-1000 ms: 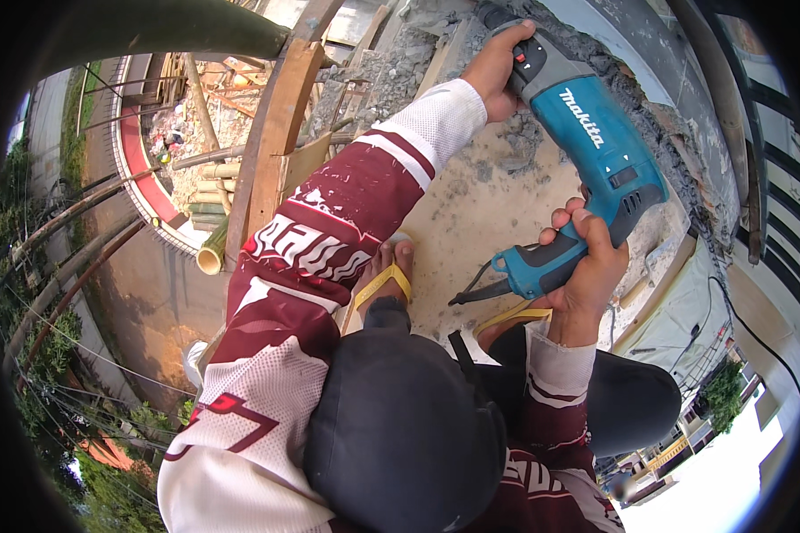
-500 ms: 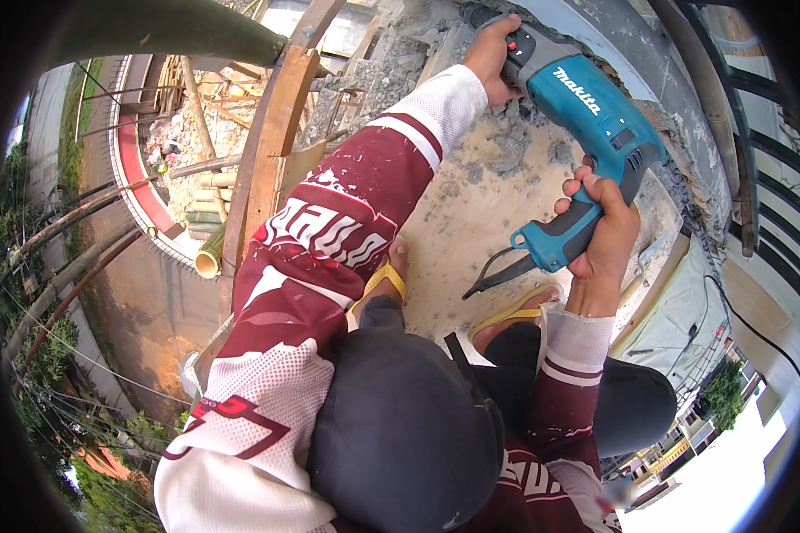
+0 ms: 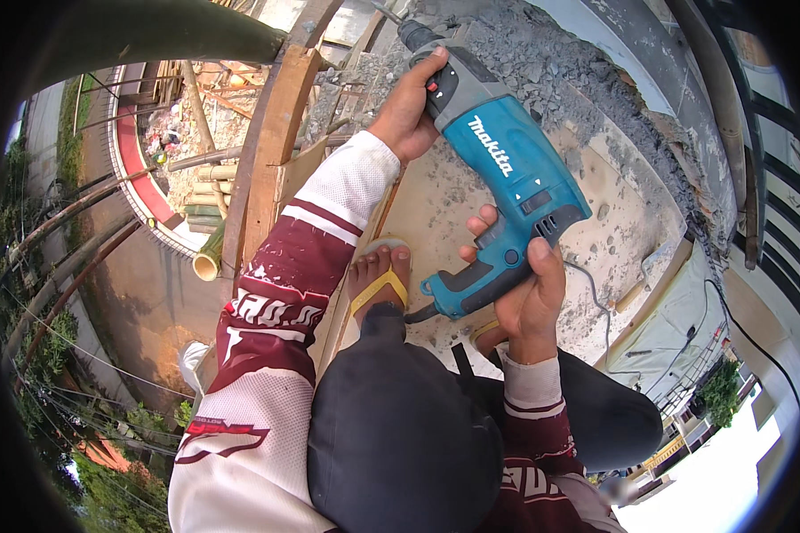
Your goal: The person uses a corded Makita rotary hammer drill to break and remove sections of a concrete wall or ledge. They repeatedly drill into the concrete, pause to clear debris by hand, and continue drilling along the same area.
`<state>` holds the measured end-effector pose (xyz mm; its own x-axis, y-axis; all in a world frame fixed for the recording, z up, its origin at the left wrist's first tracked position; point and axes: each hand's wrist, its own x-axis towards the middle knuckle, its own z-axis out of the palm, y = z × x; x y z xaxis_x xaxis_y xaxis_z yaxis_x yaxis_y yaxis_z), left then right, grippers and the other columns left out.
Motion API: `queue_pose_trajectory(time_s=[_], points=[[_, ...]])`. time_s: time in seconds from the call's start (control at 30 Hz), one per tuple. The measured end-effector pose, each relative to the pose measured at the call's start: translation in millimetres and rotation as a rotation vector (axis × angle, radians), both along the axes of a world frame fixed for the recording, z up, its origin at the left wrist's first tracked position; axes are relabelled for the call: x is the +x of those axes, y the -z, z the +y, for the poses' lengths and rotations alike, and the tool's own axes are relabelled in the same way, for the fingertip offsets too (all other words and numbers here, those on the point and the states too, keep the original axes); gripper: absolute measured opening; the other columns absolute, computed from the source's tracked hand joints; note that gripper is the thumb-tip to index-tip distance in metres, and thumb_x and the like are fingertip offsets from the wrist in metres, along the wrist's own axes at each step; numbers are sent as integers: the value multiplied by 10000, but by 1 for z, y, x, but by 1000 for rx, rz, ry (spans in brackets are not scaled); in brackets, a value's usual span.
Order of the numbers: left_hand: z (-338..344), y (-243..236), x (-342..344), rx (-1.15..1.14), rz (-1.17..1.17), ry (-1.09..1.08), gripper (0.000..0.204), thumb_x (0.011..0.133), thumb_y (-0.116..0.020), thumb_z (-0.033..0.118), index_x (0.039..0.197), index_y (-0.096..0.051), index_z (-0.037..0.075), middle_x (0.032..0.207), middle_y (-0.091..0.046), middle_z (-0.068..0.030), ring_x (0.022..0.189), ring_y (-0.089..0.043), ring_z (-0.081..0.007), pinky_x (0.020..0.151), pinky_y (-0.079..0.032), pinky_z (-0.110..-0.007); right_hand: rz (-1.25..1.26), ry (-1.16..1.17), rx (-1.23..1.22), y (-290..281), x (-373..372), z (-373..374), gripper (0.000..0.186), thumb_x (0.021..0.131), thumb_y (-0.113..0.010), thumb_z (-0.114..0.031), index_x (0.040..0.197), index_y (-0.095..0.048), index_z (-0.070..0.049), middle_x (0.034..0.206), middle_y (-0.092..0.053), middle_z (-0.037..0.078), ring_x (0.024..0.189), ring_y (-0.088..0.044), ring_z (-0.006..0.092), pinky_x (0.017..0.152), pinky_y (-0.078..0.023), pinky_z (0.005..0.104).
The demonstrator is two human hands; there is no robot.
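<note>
A teal and dark grey rotary hammer drill (image 3: 516, 155) lies slantwise across my two hands, above the pale, dusty boards. Its chuck and metal bit (image 3: 385, 12) point to the far left, over grey rubble. My left hand (image 3: 409, 111) grips the grey front housing near the chuck, thumb on top. Round the rear handle is my right hand (image 3: 529, 298), its thumb along the outer side and fingertips showing on the inner side. The black cord leaves the handle's end near my left foot (image 3: 380, 275), which wears a yellow-strapped sandal.
Grey broken concrete (image 3: 542, 80) lies along the wall's chipped base on the far right. A wooden post (image 3: 280, 133) and bamboo poles (image 3: 80, 275) border the left, with a drop to a dirt road beyond. Dark metal railings (image 3: 778, 169) stand right. A loose cord (image 3: 596, 293) crosses the boards.
Both hands have brought the drill left and nearer to me, away from the wall. Its bit now shows, and more rubble is uncovered. My right fingers have loosened slightly.
</note>
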<state>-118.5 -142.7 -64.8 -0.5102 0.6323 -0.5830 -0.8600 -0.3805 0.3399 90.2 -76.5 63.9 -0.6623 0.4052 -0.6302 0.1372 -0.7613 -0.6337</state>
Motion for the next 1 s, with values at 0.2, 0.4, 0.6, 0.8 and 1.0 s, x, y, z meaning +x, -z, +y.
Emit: queue_pose_trajectory(time_s=[0.2,0.4,0.6,0.8,1.0], points=[[43,-24,48,74,22,179,541,942,-720,402,1266,-595,-13,1139,-685,-95,1036,-658,-181,977,-523,-365,-111,128,205,9,64,-23,576,975,-675,-264,1423,-429,0,1146,-619,144,1136,-646,303,826,-626,472],[52,-12,50,49,17,210,636,926,-726,446,1299,-561,-42,1212,-654,-130,1064,-652,-208,984,-516,-374,-108,225,239,10,59,-28,405,914,-638,-91,1284,-499,-1,1057,-621,139,953,-678,274,710,-641,436],[39,1,24,34,60,217,615,936,-714,448,1272,-579,-48,1171,-672,-132,1026,-667,-210,951,-528,-364,-148,246,354,42,31,-54,276,910,-644,-154,1122,-545,-8,914,-603,89,814,-644,221,655,-601,430],[38,13,10,-90,144,254,672,900,-745,480,1256,-589,-69,1139,-688,-139,993,-681,-211,911,-535,-364,-196,269,307,55,17,-56,207,938,-619,-179,1066,-550,-32,878,-587,69,762,-633,209,640,-590,429],[52,14,3,-56,123,215,687,902,-744,481,1281,-566,-63,1165,-674,-134,1020,-675,-216,930,-533,-373,-235,253,344,39,7,-34,238,965,-615,-215,1082,-541,-22,861,-587,73,732,-636,210,609,-597,418]])
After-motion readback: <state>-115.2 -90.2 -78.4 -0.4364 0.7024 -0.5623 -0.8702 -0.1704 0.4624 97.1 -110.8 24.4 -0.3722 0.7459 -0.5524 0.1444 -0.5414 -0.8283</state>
